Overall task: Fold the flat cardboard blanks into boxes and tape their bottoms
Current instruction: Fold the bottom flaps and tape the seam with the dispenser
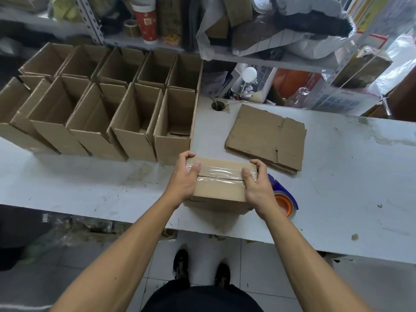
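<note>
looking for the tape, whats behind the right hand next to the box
A tape roll with an orange core lies on the table, partly hidden by the right hand gripping the box. Its left part is covered.

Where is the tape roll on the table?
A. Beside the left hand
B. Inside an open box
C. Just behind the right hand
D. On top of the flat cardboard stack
C: the tape roll sits on the table, partly hidden by the right hand gripping the box.
</note>
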